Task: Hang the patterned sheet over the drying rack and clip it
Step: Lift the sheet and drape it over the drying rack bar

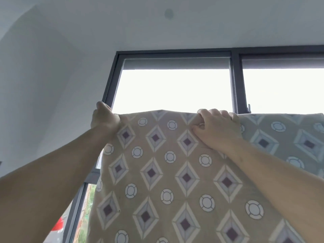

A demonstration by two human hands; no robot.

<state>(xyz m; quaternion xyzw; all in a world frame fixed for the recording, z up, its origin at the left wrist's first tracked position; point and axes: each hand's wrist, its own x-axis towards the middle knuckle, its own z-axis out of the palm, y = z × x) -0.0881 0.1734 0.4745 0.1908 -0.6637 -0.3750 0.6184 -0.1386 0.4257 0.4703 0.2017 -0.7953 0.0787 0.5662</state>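
The patterned sheet [168,172], tan with diamonds and rings, hangs down in front of me and fills the lower middle of the view. My left hand [104,118] grips its top left corner, raised high. My right hand [216,127] grips the top edge further right, fingers curled over the fold. Beyond my right hand a paler, bluish stretch of the sheet [284,137] runs to the right edge. The drying rack is hidden behind the cloth, and no clips are in view.
A dark-framed window [235,81] stands behind the sheet, very bright, with a roller blind [175,63] at its top. White wall lies to the left and ceiling above. Something red [58,225] shows through the lower pane.
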